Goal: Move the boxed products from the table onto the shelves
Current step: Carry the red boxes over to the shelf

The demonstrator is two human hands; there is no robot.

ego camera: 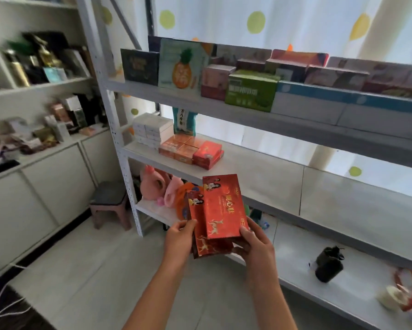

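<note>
**Two red boxes carried toward the middle shelf**

The left hand (180, 236) pinches the lower red box (201, 231). The right hand (254, 241) curls round the upper red box (223, 206), overlapped for carrying (probably). Beyond the fingertips, matching red boxes (208, 154) sit on the middle shelf (267, 172), likely the destination.

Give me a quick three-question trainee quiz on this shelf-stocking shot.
1. True or false: both hands hold red boxes.
2. Which shelf carries the green box? A) top B) middle C) bottom
3. Fill in: the small red boxes on the middle shelf sit right beside the ______ boxes.

Key:
1. True. The left hand grips the lower red box; the right hand grips the upper red box.
2. A. The green box is on the top shelf.
3. Orange: small red boxes, orange boxes, middle shelf.
</note>
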